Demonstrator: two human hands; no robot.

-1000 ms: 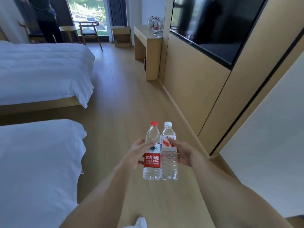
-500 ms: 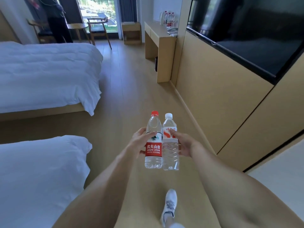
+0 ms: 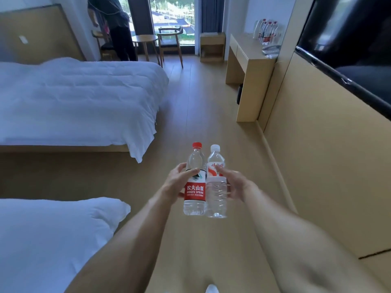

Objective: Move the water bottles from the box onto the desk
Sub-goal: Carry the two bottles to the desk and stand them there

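Head view: carrying step. Left hand [image 3: 176,182] gripping red-cap bottle [image 3: 195,182], right hand [image 3: 234,185] gripping white-cap bottle [image 3: 216,187]. Next, walking to desk [image 3: 248,53] at 1 o'clock.

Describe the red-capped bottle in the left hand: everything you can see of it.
The red-capped bottle is clear plastic with a red screw cap, a ribbed base and a red label printed in white characters and "NONGFU SPRING", with a small green emblem above. It looks full of clear water and is held upright in the air over the wooden floor. The left hand wraps its middle, thumb across the front. Its right side touches the white-capped bottle, which the right hand holds.
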